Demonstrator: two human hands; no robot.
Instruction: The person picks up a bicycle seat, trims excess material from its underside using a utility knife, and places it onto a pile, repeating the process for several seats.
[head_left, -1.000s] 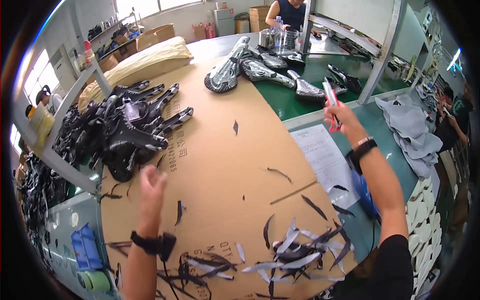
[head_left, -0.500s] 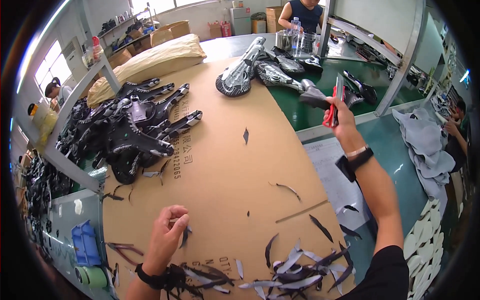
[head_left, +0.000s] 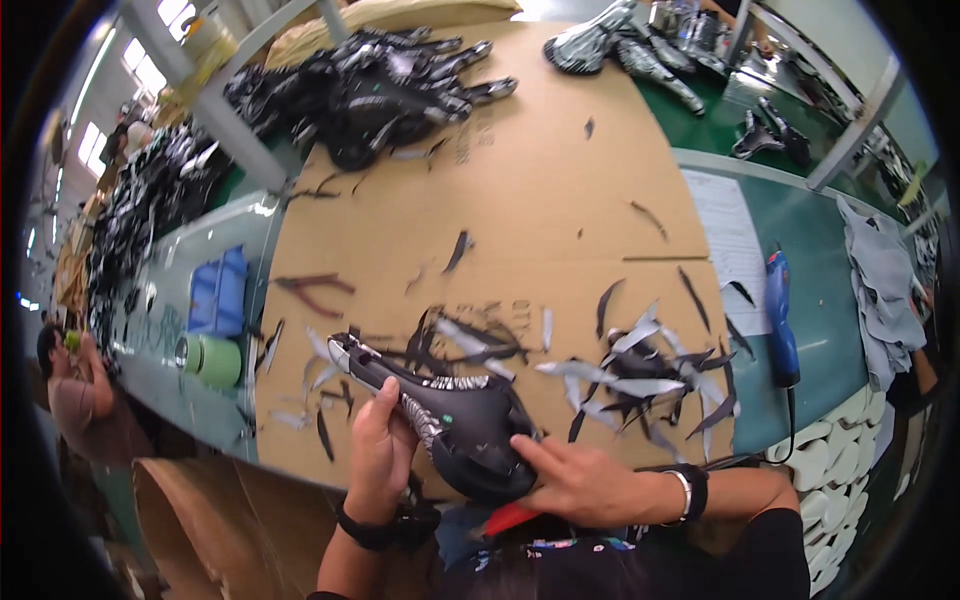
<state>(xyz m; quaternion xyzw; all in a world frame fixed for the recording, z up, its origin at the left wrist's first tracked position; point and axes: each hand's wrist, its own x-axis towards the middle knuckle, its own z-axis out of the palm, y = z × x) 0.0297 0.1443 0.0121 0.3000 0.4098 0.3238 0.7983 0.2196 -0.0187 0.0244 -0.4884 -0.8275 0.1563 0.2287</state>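
Note:
A black bicycle saddle (head_left: 480, 425) is tilted underside up close to my body, with white zigzag edges of its cover folded over its rim. My left hand (head_left: 383, 455) is closed round its narrow front part, thumb on top. At the wide rear end, my right hand (head_left: 585, 482) touches the rim with its fingertips. Below that palm shows part of a red utility knife (head_left: 508, 518); its blade is hidden. Dark and grey trimmed strips (head_left: 650, 385) lie in a heap on the cardboard sheet (head_left: 540, 200) beyond my right hand.
Several saddles are piled (head_left: 390, 95) at the far left, others (head_left: 590, 40) at the far right. Pliers (head_left: 315, 290), a blue bin (head_left: 218, 290) and a green roll (head_left: 210, 358) are at left. A corded blue power tool (head_left: 780, 315) and paper (head_left: 725, 235) are at right.
My right hand has come back from the far right, and a saddle is now in front of me. My left hand has closed on it. The view has tilted down toward my body.

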